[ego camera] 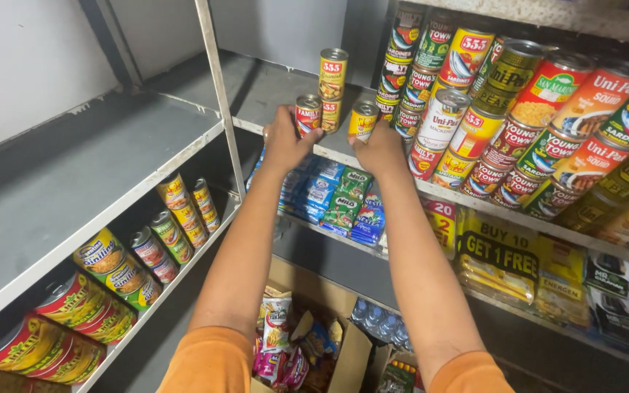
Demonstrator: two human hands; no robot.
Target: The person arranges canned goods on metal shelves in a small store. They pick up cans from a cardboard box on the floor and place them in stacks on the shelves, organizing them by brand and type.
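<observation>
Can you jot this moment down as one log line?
left hand: holds red can | right hand: holds yellow can | place: shelf | nearby: stacked cans

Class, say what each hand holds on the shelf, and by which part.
Left hand: small red-labelled tin can, gripped round its side. Right hand: small yellow-labelled tin can, also by its side.

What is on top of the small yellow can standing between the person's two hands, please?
A taller yellow can stands on the small yellow can. Nothing sits on that upper one. The left hand covers part of the neighbouring red can.
</observation>
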